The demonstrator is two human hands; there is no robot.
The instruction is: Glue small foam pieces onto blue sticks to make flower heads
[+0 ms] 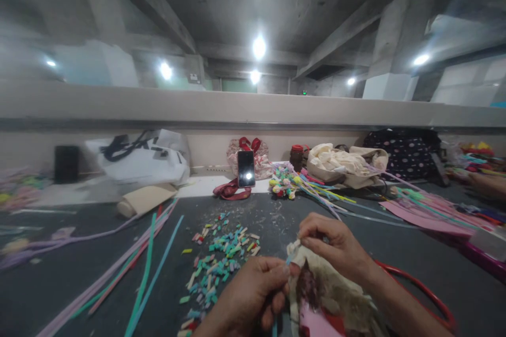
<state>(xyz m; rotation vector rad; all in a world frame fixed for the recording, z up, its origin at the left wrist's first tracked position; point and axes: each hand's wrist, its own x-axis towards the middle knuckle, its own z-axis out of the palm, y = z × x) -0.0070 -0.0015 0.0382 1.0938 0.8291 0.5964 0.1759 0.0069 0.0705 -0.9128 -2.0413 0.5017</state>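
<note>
My left hand [263, 284] is closed in a pinch on a thin light-blue strip [288, 259] at the lower middle of the head view. Just right of it, my right hand [336, 245] pinches a small cream piece [293, 246] at the edge of a stained cream cloth [348, 295]. Both hands' fingertips are close together. Dark red and pink patches [312, 318] show on or within the cloth. Many short cut pieces [225, 258] in teal, cream, red and yellow lie scattered left of my left hand.
Long coloured strips [148, 268] lie on the dark table at left. Behind stand a phone [246, 168], a bundle of strips with knotted ends [284, 181], a lidded jar [296, 158], a fabric-filled bowl [343, 160] and a white bag [146, 160]. A red cord [430, 295] curves at right.
</note>
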